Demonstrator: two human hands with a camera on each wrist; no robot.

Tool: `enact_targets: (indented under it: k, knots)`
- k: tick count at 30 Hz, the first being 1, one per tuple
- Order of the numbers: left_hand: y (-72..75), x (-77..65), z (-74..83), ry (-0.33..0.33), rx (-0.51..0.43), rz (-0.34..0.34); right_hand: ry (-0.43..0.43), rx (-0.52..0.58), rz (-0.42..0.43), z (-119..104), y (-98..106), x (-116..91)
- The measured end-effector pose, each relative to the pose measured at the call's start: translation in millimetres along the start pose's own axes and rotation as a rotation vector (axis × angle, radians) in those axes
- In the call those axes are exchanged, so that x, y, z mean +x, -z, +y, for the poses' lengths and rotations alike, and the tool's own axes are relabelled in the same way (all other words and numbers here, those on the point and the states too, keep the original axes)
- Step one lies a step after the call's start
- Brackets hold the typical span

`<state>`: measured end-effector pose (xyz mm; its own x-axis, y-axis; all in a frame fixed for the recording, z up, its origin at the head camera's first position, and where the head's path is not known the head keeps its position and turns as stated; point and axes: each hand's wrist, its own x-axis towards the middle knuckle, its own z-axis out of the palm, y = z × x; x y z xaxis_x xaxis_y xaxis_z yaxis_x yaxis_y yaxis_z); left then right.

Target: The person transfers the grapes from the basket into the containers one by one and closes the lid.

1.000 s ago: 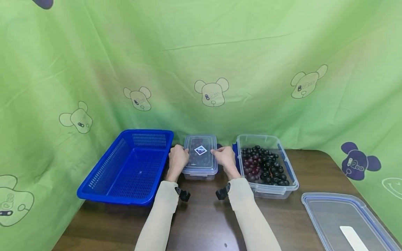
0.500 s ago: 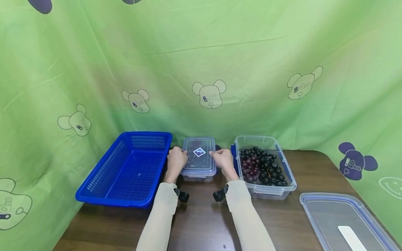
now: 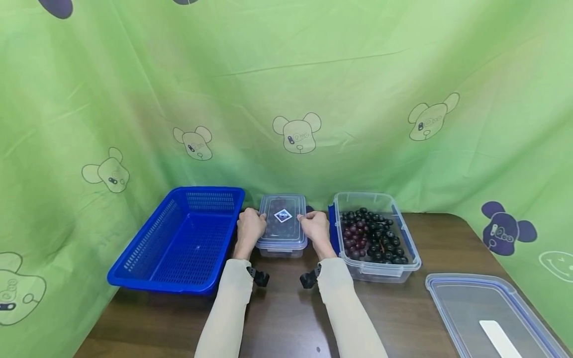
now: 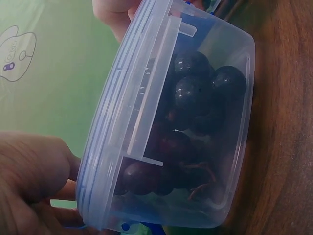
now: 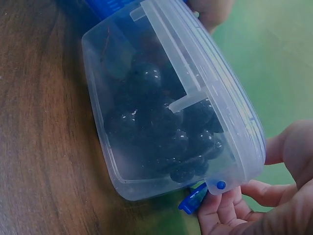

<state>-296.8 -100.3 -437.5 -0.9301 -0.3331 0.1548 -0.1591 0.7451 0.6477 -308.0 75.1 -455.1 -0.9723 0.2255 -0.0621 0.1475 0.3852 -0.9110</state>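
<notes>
There are two hands, two containers, two lids (one loose) and one basket.

A blue perforated plastic basket stands at left on the brown wood-grain table. At right, an open clear storage box contains dark grapes; nearer lies a translucent lid bearing a white label. Background: green cloth printed with cartoon animal heads.

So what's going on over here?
Someone's left hand and right hand grip a small box at its sides. Its lid is on, with dark grapes inside. It sits on the wooden table between a blue basket on the left and an open container of more grapes. A larger lid lies farther right.
</notes>
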Motion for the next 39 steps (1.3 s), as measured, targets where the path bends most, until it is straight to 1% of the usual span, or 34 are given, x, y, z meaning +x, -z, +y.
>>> enact_targets:
  k: [5, 9, 11, 14, 20, 23, 27, 30, 32, 36, 39]
  knots:
    - [-0.1, 0.9, 0.0, 0.022, -0.02, -0.011, -0.015, 0.025, -0.013, -0.4, 1.3, 0.8]
    - [-1.0, 2.7, -0.2, 0.021, -0.027, -0.01, -0.028, 0.037, -0.009, -2.1, 2.2, -0.2]
    - [-0.9, 2.7, -0.1, 0.024, -0.029, -0.009, -0.021, 0.019, -0.004, -1.7, 2.4, -0.9]
    - [-0.2, 2.6, -0.4, 0.025, -0.033, -0.009, -0.009, -0.038, -0.01, -0.7, 2.8, -2.7]
    - [0.9, 3.5, -1.1, 0.043, -0.05, -0.021, -0.025, -0.116, -0.072, 0.2, 4.0, -4.2]
    - [1.8, 3.5, -1.7, 0.042, -0.049, -0.027, -0.032, -0.135, -0.096, 0.0, 3.9, -4.7]
    - [2.6, 3.1, -2.2, 0.046, -0.055, -0.028, -0.042, -0.118, -0.12, 0.1, 2.5, -5.5]
    - [2.6, 2.8, -2.3, 0.044, -0.054, -0.023, -0.036, -0.101, -0.108, 0.4, 0.9, -6.0]
    - [2.1, 2.4, -2.5, 0.042, -0.05, -0.019, -0.018, -0.108, -0.077, 0.5, -0.1, -6.7]
    - [0.2, 1.5, -2.7, 0.042, -0.042, -0.021, 0.025, -0.166, -0.008, -0.9, -1.3, -9.7]
    - [-1.6, 1.2, -3.1, 0.043, -0.038, -0.021, 0.048, -0.217, 0.016, -2.6, -1.1, -11.9]
